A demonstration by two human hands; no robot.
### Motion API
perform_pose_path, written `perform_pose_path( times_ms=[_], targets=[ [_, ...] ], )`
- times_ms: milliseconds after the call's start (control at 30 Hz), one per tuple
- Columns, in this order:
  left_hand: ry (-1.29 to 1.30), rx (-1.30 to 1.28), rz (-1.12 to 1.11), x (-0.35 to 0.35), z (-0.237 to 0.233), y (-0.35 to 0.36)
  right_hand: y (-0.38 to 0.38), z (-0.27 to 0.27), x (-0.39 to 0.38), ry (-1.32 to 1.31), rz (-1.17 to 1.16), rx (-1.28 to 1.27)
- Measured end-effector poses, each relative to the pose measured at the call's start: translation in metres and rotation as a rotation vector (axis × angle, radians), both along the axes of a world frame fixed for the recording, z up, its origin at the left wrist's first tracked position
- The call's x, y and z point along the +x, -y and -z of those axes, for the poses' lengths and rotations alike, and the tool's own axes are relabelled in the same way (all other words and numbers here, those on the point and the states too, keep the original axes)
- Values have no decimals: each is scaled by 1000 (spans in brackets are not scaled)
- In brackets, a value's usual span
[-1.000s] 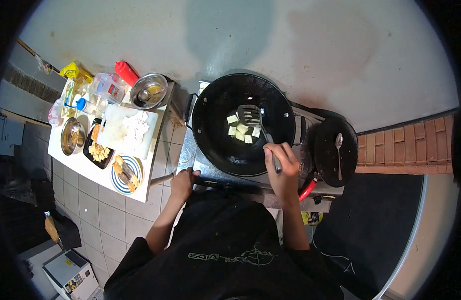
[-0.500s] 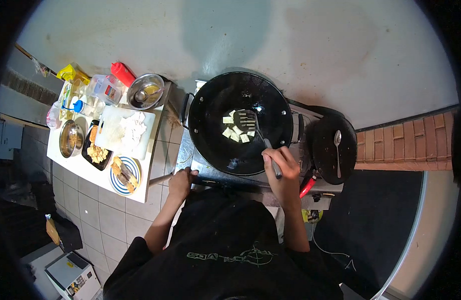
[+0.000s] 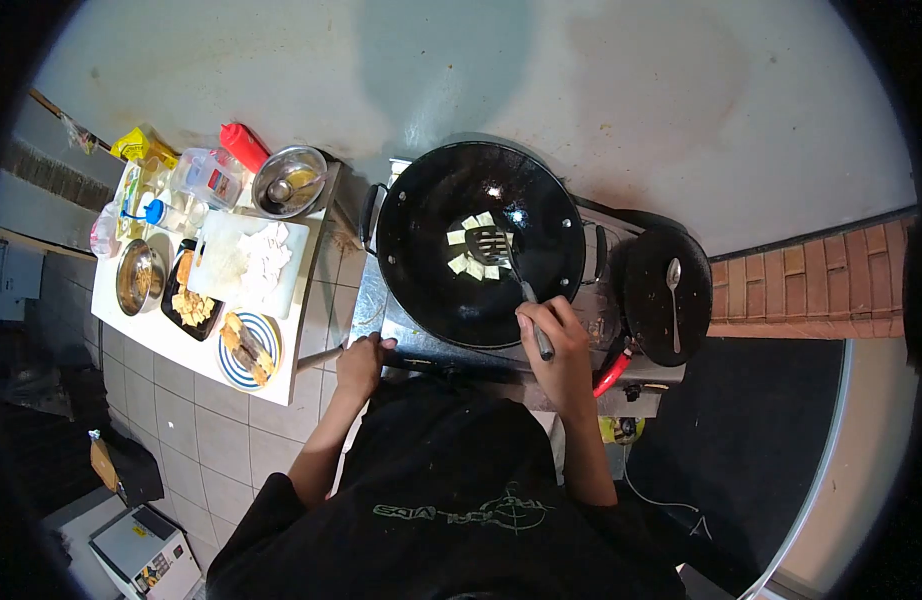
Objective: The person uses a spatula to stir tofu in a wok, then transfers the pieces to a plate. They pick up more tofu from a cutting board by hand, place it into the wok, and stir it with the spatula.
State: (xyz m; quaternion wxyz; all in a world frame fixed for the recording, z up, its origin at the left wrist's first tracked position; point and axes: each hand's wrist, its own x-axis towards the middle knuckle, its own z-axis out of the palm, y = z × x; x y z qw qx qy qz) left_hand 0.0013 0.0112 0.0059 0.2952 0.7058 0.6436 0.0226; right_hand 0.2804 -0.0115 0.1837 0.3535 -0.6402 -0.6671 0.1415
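My right hand (image 3: pixel 558 343) is closed around the grey handle of a slotted spatula (image 3: pixel 490 244). The spatula's head lies flat over pale tofu-like cubes (image 3: pixel 470 266), hiding some of them. The cubes sit in the bottom of a large black wok (image 3: pixel 431 290) on a metal stove (image 3: pixel 389 325). My left hand (image 3: pixel 360 364) rests at the stove's front left corner, its fingers curled over the edge.
On the left, a white table (image 3: pixel 196 355) carries a cutting board (image 3: pixel 219 240), a striped plate (image 3: pixel 226 367), steel bowls (image 3: pixel 293 158) and a red squeeze bottle (image 3: pixel 243 147). Right of the wok, a spoon (image 3: pixel 674 300) lies on a dark round pan (image 3: pixel 646 295).
The spatula head has shifted slightly left and down over the cubes, and the cubes have moved around it. My right hand has moved slightly left. The left hand stays in place.
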Motion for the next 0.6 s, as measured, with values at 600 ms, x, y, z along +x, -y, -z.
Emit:
perform_pose_path(
  times_ms=[600],
  targets=[
    [-4, -14, -17, 0, 4, 1, -5, -10, 8, -19, 20, 106]
  ],
)
